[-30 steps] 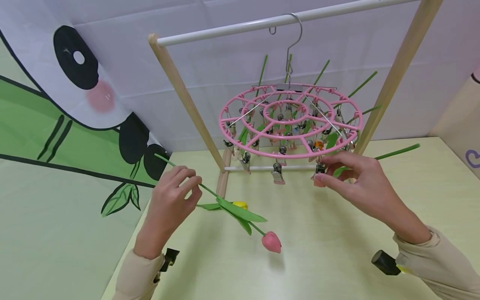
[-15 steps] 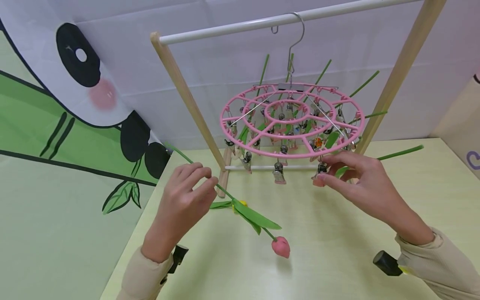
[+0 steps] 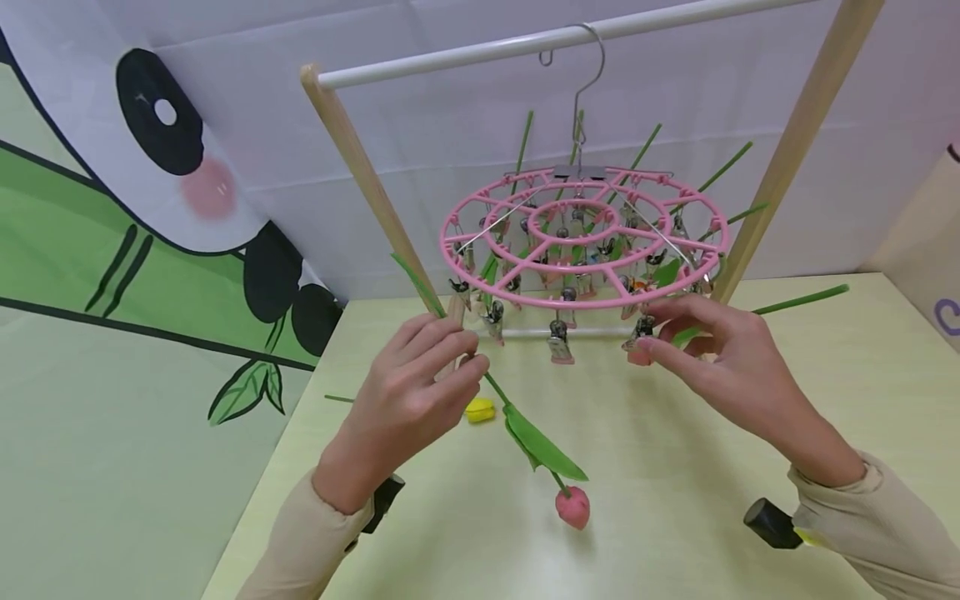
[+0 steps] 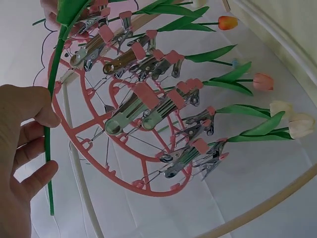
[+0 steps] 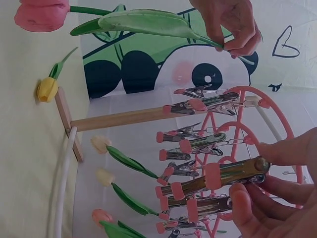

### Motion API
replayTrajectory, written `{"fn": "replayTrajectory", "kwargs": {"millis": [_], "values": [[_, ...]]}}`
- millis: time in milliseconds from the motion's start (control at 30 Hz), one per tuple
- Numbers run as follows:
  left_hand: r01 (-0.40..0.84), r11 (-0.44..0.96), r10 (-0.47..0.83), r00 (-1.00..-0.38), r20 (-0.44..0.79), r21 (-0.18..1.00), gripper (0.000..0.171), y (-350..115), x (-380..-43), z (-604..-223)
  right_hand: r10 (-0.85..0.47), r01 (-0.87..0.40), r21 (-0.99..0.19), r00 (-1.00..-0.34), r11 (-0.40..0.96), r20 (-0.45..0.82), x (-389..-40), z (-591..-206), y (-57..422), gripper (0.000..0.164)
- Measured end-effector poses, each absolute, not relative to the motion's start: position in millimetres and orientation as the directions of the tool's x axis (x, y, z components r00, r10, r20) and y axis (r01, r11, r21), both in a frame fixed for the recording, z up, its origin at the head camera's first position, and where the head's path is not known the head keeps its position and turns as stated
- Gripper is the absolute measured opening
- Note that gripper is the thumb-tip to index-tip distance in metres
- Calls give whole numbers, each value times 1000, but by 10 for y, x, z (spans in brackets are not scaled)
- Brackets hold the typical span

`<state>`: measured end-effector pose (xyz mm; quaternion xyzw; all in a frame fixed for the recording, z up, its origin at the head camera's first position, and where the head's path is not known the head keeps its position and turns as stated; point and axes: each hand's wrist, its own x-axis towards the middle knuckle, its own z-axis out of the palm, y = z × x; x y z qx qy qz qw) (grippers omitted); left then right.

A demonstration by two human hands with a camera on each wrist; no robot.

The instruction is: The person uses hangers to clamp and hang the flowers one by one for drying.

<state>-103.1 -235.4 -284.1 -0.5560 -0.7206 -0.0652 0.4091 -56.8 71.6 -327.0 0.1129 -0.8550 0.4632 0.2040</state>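
My left hand (image 3: 408, 404) pinches the green stem of a pink tulip (image 3: 573, 508), whose bloom hangs down toward the table. Its stem end points up and left, toward the rack. At the front right of a round pink clip hanger (image 3: 585, 303), my right hand (image 3: 727, 358) pinches a metal clip (image 3: 640, 337) with pink tips between thumb and fingers. That clip (image 5: 237, 172) shows close up in the right wrist view; its pink tips look together. Other tulips, such as an orange one (image 4: 228, 23) and a white one (image 4: 301, 125), hang bloom-down from the hanger's clips.
The hanger hooks over the white rod (image 3: 465, 57) of a wooden stand (image 3: 360, 175). A yellow tulip (image 3: 480, 409) lies on the pale table (image 3: 637, 517), partly behind my left hand. Several clips dangle under the rings. A cloth backdrop (image 3: 225, 83) stands behind and to the left.
My left hand has moved right toward the hanger with the pink tulip, which now tilts more steeply, bloom down. My right hand stays at the same clip, which has turned slightly.
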Motion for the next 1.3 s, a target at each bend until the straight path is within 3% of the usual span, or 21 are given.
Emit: {"fn": "replayTrajectory", "kwargs": {"millis": [700, 1067, 1300], "values": [[819, 260, 794, 119, 595, -511, 11, -2107, -987, -2697, 27, -393, -775, -885, 494, 466, -479, -3231, 696, 31], [822, 226, 797, 152, 584, -523, 3, -1989, -970, -2678, 87, -606, -589, -654, 535, 752, -356, -3222, 562, 44], [812, 219, 799, 169, 577, -541, 2, -1937, -965, -2711, -35, -634, -635, -719, 442, 694, -313, -3239, 415, 41]]}}
